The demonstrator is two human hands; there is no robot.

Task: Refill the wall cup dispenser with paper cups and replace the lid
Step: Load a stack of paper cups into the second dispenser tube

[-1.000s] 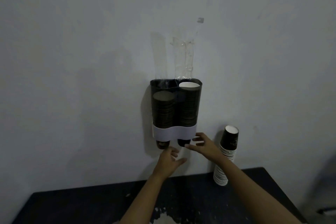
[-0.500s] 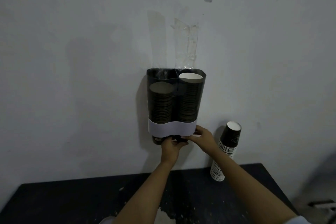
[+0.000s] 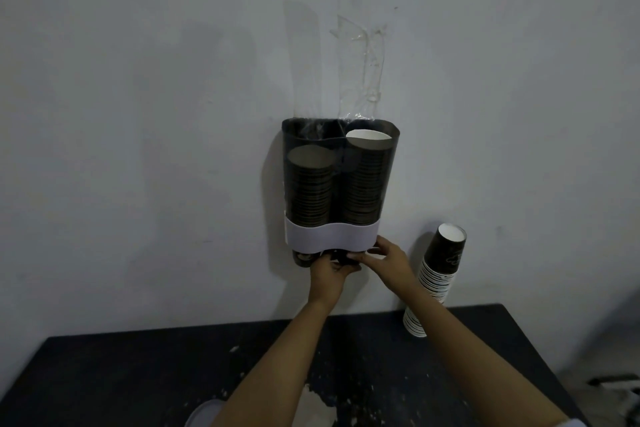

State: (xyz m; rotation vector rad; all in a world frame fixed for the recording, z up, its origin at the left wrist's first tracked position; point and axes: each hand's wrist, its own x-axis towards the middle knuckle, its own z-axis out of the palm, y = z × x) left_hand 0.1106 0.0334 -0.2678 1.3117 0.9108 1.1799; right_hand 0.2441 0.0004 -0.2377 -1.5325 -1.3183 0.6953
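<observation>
A two-tube wall cup dispenser (image 3: 332,236) hangs on the wall, its clear front showing two stacks of dark paper cups (image 3: 363,180) and its top open. A cup bottom (image 3: 302,258) pokes out under the left tube. My left hand (image 3: 329,274) and my right hand (image 3: 388,262) meet under the right tube, fingers closed around the dark cup bottom there, which they mostly hide. A loose stack of paper cups (image 3: 436,279) leans against the wall to the right. A pale round lid (image 3: 204,414) lies at the table's near edge.
A black table (image 3: 121,374) with white scuffs stands below the dispenser. Clear tape (image 3: 367,69) is stuck on the wall above the dispenser. The floor shows at the far right.
Both hands rose from just below the dispenser to its right outlet and closed on the cup bottom there. The view also moved closer.
</observation>
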